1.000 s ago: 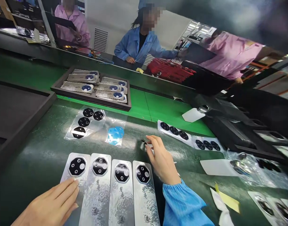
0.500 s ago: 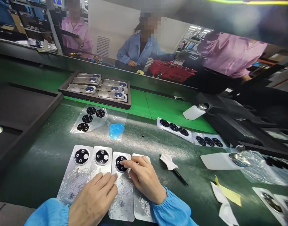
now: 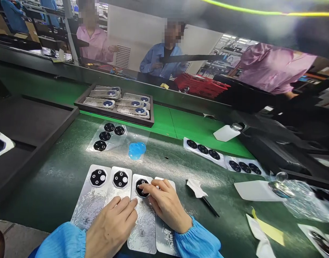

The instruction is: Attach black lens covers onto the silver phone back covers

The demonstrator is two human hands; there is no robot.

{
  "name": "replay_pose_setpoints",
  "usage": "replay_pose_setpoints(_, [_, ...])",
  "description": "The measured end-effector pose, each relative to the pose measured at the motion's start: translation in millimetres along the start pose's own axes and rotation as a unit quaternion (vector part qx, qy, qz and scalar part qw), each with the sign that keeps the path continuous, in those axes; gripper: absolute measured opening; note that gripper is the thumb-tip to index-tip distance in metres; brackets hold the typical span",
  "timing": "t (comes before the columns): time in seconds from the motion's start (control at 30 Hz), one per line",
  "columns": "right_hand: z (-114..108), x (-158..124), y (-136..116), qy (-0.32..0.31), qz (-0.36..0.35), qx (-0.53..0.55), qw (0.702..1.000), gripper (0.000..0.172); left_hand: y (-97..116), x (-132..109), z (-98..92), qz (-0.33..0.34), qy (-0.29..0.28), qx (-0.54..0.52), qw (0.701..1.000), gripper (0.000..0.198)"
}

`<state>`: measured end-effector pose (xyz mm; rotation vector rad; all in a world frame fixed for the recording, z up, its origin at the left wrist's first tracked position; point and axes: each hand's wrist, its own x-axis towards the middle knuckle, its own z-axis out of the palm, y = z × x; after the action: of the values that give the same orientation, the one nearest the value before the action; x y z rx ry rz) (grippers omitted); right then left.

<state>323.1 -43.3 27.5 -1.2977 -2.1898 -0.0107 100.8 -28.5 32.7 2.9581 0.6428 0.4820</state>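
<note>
Four silvery rectangular panels lie side by side on the dark green bench. The first (image 3: 82, 200), second (image 3: 110, 191) and third (image 3: 143, 225) each bear a black octagonal disc with round holes near the top. My left hand (image 3: 112, 224) lies palm down across the second and third panels, fingers stretched out. With its index fingertip, my right hand (image 3: 167, 202) touches the black disc (image 3: 142, 187) on the third panel. Its other fingers are bent over the fourth panel (image 3: 164, 233) and hide that panel's top. Neither hand visibly grips anything.
Behind are a tray (image 3: 113, 115) of similar panels, a clear sheet with black discs (image 3: 104, 136), and blue film pieces (image 3: 136, 150). Rightward lie a black stick (image 3: 210, 207) with white cloth, white bottles (image 3: 257, 190) and yellow paper (image 3: 271, 229). Co-workers sit or stand beyond.
The whole view has shifted slightly, with the bench things now further right. Both hands keep their places on the panels. A long dark object now appears before the co-worker in blue.
</note>
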Motion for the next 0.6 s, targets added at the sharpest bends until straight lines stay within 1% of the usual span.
replay_pose_setpoints(0.13, [-0.2,1.5,0.3,0.001,-0.007,-0.003,1.000,0.031,0.9,-0.2,0.6,-0.003,-0.007,-0.003,1.000,0.015])
replay_pose_setpoints(0.33, [0.8,1.5,0.2,-0.007,-0.011,-0.006,1.000,0.025,1.4,3.2,-0.8,-0.011,0.014,-0.008,1.000,0.014])
replay_pose_setpoints(0.6, [1.6,2.4,0.1,-0.012,-0.018,-0.006,1.000,0.023,1.2,2.5,-3.7,-0.006,-0.013,-0.002,1.000,0.011])
